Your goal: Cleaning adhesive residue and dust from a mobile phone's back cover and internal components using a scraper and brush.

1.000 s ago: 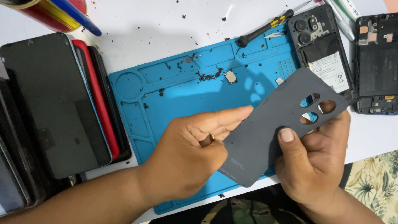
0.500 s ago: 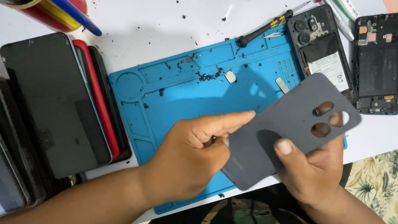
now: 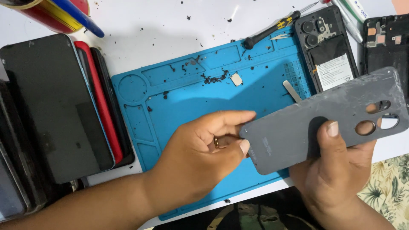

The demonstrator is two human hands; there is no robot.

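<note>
Both hands hold a flat, matte grey phone back cover [image 3: 306, 127] with rounded corners and three round camera cut-outs, tilted above the blue silicone mat [image 3: 204, 98]. The left hand [image 3: 200, 157] pinches its lower corner between thumb and forefinger; the right hand [image 3: 336, 170] cups it from beneath, thumb pressed flat on its face. The ribbed mat is flecked with dark crumbs. At the mat's upper right lies an opened black phone [image 3: 326, 51]; at its left, a stack of glossy phones [image 3: 55, 110].
</note>
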